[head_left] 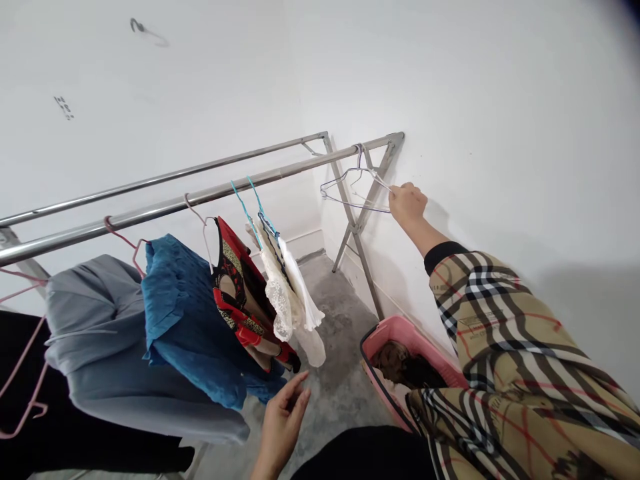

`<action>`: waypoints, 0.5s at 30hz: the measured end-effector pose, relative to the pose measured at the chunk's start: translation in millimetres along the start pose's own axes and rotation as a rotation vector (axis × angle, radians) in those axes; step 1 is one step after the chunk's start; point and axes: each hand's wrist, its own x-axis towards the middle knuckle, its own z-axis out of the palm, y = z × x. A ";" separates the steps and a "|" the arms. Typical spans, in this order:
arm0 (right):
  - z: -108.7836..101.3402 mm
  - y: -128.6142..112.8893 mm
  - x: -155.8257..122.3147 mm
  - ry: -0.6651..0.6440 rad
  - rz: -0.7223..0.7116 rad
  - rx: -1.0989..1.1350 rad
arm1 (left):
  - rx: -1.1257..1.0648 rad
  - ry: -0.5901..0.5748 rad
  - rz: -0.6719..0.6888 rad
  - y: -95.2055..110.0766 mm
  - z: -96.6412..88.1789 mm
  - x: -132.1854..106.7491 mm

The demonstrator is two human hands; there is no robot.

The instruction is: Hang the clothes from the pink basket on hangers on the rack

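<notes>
Silver wire hanger [356, 190] hooked on stainless-steel rack rail [240, 183] at 2 o'clock, right hand [407, 205] pinching its shoulder with fingers pressed together, a steady hold; left hand [283, 427] at 6 o'clock, fingers spread, empty.

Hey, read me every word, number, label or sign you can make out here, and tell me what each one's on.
Nothing is clearly legible.
Small dark marks on the white wall: possibly handwriting, too small and blurred to read.
Faint print on the checked sleeve: too small to read.
</notes>
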 end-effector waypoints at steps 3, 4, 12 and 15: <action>-7.5 -2.4 -1.0 0.035 -0.072 -0.009 | 0.005 -0.006 0.004 -1.4 1.8 -0.1; -10.7 -4.1 -0.8 0.045 -0.092 -0.008 | 0.007 -0.009 0.004 -1.9 2.2 -0.2; -42.9 -25.3 2.0 0.074 -0.047 0.217 | 0.007 -0.059 0.012 -4.4 4.8 0.2; -55.4 -26.1 -12.0 0.104 -0.051 0.313 | 0.000 -0.062 0.020 -2.8 5.0 -0.4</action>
